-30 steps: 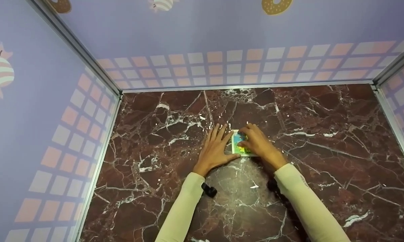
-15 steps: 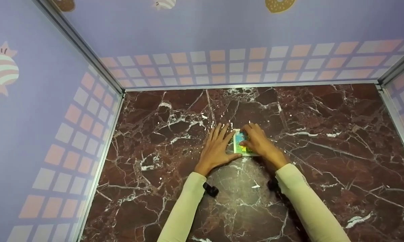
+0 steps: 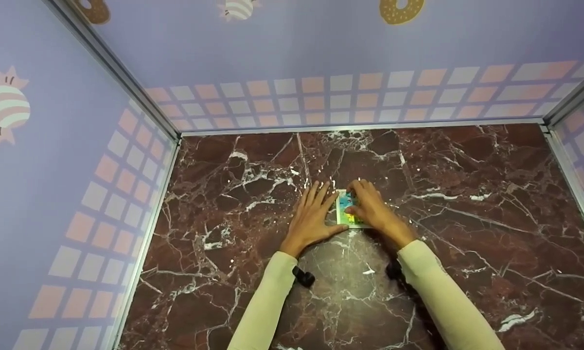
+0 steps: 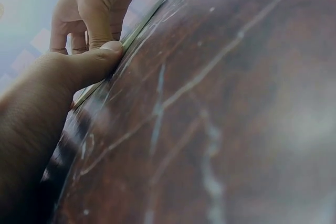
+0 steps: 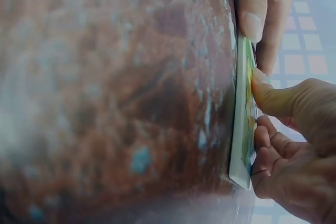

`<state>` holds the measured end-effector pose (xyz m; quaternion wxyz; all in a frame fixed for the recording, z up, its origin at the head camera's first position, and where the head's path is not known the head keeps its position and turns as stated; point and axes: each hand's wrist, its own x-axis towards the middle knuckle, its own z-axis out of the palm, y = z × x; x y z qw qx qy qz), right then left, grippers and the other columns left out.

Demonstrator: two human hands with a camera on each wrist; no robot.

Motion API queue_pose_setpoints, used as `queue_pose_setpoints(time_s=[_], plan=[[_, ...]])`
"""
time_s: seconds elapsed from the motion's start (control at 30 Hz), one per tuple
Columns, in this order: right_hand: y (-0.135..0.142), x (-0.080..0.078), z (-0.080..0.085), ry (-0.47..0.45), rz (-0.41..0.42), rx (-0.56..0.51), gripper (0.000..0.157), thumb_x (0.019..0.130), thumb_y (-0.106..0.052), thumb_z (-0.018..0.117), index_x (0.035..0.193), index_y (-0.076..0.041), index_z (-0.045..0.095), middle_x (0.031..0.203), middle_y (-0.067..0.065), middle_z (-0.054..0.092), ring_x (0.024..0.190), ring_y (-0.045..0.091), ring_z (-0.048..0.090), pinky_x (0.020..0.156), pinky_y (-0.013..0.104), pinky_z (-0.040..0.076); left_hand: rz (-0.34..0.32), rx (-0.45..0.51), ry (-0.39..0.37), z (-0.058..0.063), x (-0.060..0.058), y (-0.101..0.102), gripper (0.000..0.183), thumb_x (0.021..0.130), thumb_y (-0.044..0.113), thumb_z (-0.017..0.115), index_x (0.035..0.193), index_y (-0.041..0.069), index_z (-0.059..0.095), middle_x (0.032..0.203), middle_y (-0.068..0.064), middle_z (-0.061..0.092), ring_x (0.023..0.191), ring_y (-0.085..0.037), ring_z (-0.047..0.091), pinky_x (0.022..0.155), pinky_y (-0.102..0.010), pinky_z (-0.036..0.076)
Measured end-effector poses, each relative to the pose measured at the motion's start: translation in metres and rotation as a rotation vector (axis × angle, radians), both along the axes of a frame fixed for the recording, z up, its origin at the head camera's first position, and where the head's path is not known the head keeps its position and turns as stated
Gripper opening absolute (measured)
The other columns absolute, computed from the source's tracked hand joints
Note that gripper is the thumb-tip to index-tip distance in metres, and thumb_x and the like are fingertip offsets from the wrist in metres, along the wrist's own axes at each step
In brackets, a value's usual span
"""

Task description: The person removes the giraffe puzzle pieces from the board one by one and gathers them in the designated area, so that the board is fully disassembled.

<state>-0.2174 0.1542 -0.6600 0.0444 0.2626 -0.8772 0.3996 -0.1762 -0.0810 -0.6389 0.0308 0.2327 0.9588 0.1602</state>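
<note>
A small picture puzzle (image 3: 342,221), blue, green and yellow with a white border, lies flat on the marble-patterned table. My left hand (image 3: 311,216) rests palm down at its left side, fingers spread and straight. Its thumb touches the near edge of the board, seen also in the left wrist view. Over the right part of the picture, my right hand (image 3: 372,206) bends its thumb and fingers and seems to pinch a small bluish puzzle piece (image 3: 348,198), mostly hidden. In the right wrist view the right thumb (image 5: 273,95) meets the picture face beside a teal bit.
The dark red marble table (image 3: 223,291) reaches back to a purple wall (image 3: 321,43) with pink and white squares. Side walls (image 3: 39,194) with metal rails (image 3: 126,92) enclose it left and right. A small black wrist camera (image 3: 303,277) sits at my left cuff.
The right thumb and fingers shift very slightly over the picture. The left hand stays in place at the board's edge. The head view moves a little.
</note>
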Motion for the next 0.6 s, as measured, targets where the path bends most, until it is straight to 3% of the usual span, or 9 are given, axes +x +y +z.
queue_pose_setpoints(time_s=[0.23,0.47,0.6], plan=[[-0.002,0.003,0.009,-0.037,-0.02,-0.008,0.05,0.086,-0.009,0.093,0.124,-0.006,0.062,0.12,0.013,0.064,0.116,0.041,0.062,0.095,0.064,0.049,0.002,0.023,0.016,-0.001,-0.001,0.0,0.105,0.092,0.086,0.062,0.175,0.026,0.037,0.185,-0.006,0.016,0.172,-0.032,0.002,0.138,-0.054,0.002],[-0.001,0.003,0.007,-0.044,-0.032,-0.002,0.051,0.084,-0.005,0.092,0.127,-0.001,0.065,0.123,0.02,0.066,0.118,0.045,0.061,0.102,0.069,0.047,-0.018,0.009,0.029,-0.002,-0.002,0.002,0.105,0.093,0.086,0.061,0.175,0.026,0.035,0.185,-0.007,0.016,0.172,-0.033,0.003,0.139,-0.052,0.002],[-0.008,0.012,0.03,-0.06,-0.02,0.002,0.05,0.084,-0.003,0.091,0.129,0.005,0.069,0.123,0.024,0.065,0.116,0.047,0.061,0.101,0.071,0.047,-0.011,0.0,0.028,0.0,-0.002,-0.001,0.106,0.092,0.086,0.063,0.175,0.027,0.035,0.185,-0.006,0.017,0.172,-0.033,0.004,0.139,-0.053,0.002]])
